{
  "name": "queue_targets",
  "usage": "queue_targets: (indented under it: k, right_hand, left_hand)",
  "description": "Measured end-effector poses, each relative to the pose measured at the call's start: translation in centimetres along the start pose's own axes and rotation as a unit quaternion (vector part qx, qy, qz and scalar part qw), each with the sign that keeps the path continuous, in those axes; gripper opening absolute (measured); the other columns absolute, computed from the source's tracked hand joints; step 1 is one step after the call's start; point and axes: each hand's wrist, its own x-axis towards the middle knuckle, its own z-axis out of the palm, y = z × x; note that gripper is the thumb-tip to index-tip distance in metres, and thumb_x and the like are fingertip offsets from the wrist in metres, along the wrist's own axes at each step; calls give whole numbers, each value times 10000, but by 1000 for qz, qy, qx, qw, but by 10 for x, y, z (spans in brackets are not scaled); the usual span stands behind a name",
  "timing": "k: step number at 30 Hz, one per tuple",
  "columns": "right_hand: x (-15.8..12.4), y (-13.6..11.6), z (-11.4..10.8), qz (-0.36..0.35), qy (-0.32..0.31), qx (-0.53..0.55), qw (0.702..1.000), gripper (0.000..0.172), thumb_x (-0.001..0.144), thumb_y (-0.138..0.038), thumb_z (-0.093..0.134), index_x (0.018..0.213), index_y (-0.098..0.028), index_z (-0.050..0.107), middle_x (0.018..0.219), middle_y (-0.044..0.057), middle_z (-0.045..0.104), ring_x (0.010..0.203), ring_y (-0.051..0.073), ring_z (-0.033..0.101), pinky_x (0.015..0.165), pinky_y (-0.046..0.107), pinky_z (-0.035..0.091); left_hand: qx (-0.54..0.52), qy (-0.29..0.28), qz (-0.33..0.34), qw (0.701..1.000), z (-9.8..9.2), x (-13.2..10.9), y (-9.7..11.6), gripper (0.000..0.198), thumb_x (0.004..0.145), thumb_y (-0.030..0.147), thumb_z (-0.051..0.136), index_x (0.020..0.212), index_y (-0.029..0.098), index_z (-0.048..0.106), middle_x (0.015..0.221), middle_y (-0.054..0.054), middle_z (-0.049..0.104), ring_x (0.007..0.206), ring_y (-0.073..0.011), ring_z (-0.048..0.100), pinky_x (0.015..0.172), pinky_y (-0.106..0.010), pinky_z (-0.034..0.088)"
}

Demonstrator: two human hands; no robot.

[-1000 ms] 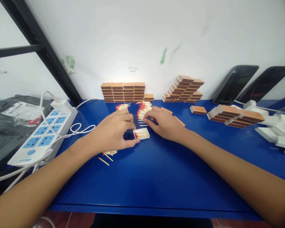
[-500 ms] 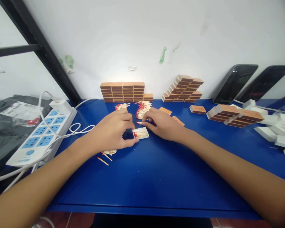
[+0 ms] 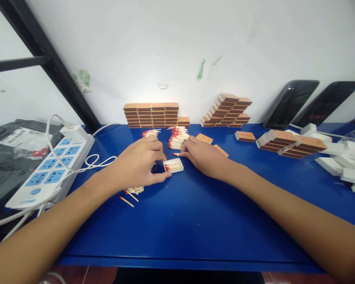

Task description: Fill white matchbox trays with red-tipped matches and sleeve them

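My left hand (image 3: 144,163) grips a small white matchbox tray (image 3: 179,169) between thumb and fingers, just above or on the blue table. Several red-tipped matches (image 3: 170,166) lie inside the tray. Close behind it, my right hand (image 3: 197,154) pinches a match (image 3: 175,154), its red head pointing left. A heap of loose matches (image 3: 179,138) spreads beyond the right fingertips. Another match pile (image 3: 150,133) sits behind my left hand, and more loose matches (image 3: 136,190) lie under its wrist side. Two flat orange matchbox sleeves (image 3: 205,138) rest partly behind my right hand.
Stacked matchboxes (image 3: 150,115) stand along the wall, with another stepped stack (image 3: 225,112) to their right. A single matchbox (image 3: 245,136) and a low stack (image 3: 290,142) lie farther right, beside white trays (image 3: 343,161) and two phones (image 3: 291,104). A power strip (image 3: 51,167) with cables is at left.
My right hand has drawn slightly right and toward me with the match, away from the heap. The left hand keeps its hold on the tray; the whole view has shifted slightly.
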Motion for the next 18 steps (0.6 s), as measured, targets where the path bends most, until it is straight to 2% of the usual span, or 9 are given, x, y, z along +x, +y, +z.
queue_targets:
  k: [5, 9, 14, 18]
  right_hand:
    - [-1, -2, -2, -13, 5, -23, 1000, 112, 1103, -224, 543, 1036, -181, 622, 1111, 113, 676, 864, 214, 642, 688, 319, 403]
    - [-5, -2, -9, 3, -16, -21, 1000, 124, 1113, -229, 513, 1077, -176, 619, 1157, 122, 672, 875, 211, 636, 646, 322, 373]
    - [-7, 5, -12, -10, -13, 27, 1000, 118, 1103, -306, 552, 1074, -201, 597, 1159, 103, 667, 928, 222, 636, 688, 325, 403]
    - [-8, 6, -13, -26, -24, 49, 998, 108, 1075, -306, 610, 1020, -213, 601, 1107, 77, 674, 879, 200, 625, 684, 314, 405]
  left_hand:
    - [2, 5, 6, 1000, -1, 1, 1, 309, 950, 474, 752, 977, 173, 816, 893, -71, 704, 931, -246, 637, 857, -400, 539]
    - [-3, 1, 2, 1000, -1, 1, 1, 320, 952, 476, 749, 977, 165, 820, 895, -72, 697, 933, -247, 635, 847, -396, 537]
    - [-9, -4, -9, 1000, -2, 1, 2, 325, 942, 477, 756, 975, 161, 825, 916, -79, 709, 936, -250, 635, 851, -405, 539]
    - [-5, -7, -10, 1000, -2, 2, 2, 307, 945, 472, 752, 954, 174, 825, 907, -76, 711, 932, -246, 632, 844, -396, 533]
